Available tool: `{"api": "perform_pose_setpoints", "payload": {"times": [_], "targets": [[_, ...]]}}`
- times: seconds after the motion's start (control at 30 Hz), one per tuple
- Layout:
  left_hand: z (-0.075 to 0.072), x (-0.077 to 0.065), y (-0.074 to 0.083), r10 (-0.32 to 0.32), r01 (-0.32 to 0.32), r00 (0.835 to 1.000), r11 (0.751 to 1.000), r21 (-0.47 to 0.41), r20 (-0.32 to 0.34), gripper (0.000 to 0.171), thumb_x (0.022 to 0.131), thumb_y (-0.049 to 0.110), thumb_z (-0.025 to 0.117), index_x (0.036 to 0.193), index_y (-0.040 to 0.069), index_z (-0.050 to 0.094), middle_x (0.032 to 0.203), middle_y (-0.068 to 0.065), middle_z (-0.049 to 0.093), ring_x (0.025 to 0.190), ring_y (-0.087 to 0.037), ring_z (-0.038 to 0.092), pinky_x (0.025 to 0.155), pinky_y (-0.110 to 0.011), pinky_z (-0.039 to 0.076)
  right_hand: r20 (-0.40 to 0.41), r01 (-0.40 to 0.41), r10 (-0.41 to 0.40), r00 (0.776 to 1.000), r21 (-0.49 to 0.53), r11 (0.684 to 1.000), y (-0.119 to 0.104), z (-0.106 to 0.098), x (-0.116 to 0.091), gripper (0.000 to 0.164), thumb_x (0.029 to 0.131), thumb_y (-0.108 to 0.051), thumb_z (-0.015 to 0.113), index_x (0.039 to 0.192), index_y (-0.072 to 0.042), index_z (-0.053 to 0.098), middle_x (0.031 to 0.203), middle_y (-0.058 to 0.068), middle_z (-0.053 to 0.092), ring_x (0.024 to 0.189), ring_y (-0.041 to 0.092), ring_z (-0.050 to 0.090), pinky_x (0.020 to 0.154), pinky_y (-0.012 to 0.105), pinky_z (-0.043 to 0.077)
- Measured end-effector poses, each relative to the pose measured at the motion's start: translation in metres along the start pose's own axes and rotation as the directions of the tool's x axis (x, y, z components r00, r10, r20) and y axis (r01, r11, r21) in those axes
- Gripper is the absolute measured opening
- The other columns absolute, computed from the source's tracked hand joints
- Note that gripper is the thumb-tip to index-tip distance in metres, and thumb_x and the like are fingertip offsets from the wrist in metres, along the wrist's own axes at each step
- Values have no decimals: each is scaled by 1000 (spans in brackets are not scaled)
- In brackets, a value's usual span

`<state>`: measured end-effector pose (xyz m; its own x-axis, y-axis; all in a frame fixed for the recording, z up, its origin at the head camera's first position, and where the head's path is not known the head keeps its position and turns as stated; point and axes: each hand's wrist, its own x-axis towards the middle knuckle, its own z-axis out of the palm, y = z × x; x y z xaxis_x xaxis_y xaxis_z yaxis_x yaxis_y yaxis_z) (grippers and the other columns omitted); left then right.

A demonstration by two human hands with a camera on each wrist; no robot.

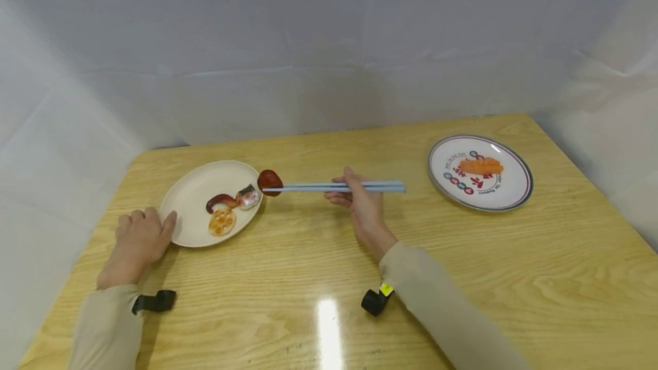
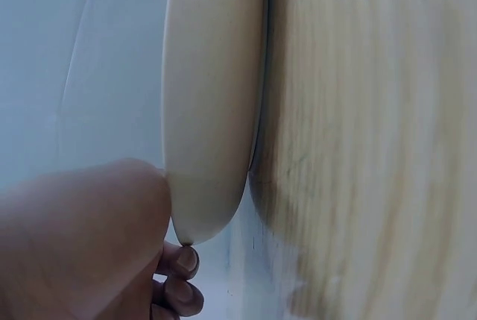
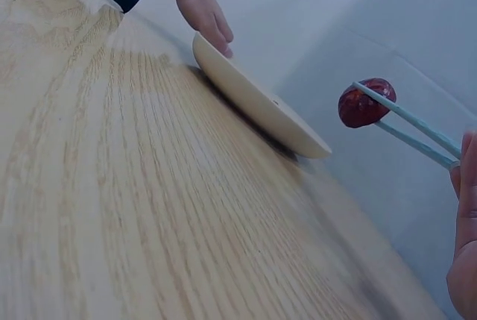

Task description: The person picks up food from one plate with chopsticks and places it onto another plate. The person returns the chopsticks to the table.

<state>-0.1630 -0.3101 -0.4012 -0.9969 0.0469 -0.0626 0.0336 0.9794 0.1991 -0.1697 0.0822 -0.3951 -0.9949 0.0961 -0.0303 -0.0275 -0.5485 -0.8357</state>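
Note:
My right hand (image 1: 367, 210) holds a pair of pale blue chopsticks (image 1: 385, 186) pointing left. Their tips pinch a glossy, dark red, rounded food piece (image 3: 365, 111), raised above the table beside the right rim of a cream plate (image 1: 190, 201). At that plate's left side, my left hand (image 1: 139, 238) pinches the rim, thumb on the upper side and fingertips (image 2: 182, 260) by the edge. On the plate lie a reddish-brown tentacle piece (image 1: 218, 202), a lotus root slice (image 1: 222, 222) and a small whitish block with a dark band (image 1: 248, 197).
A white plate (image 1: 442, 159) with printed rim and red lettering stands at the right, bearing an orange sushi-like piece (image 1: 480, 167). Both plates are on a wooden table (image 1: 288, 267). White sheeting (image 1: 329, 44) hangs behind and at the sides.

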Motion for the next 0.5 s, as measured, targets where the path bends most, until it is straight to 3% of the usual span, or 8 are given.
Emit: {"api": "perform_pose_setpoints", "payload": {"times": [0.2, 0.5], "targets": [[-1, -1, 1, 15, -15, 1000, 1000, 15, 2, 69, 105, 43, 19, 92, -21, 41, 94, -47, 41, 96, -62, 36, 84, -63, 26, 13, -19, 20, 1000, -20, 1000, 5, 2, 3, 38, 102, -19, 52, 103, 18, 58, 71, 9, 68, 64, 18, 69, 61, 25, 55], [-2, -2, 3, -9, 9, 1000, 1000, -3, 1, 72, 104, 47, 16, 88, -19, 39, 90, -46, 39, 91, -64, 35, 78, -63, 28, -16, -56, 56, 998, -19, 998, 12, 9, 9, 37, 100, -21, 54, 102, 16, 60, 73, 11, 69, 67, 19, 70, 64, 26, 55]]}}
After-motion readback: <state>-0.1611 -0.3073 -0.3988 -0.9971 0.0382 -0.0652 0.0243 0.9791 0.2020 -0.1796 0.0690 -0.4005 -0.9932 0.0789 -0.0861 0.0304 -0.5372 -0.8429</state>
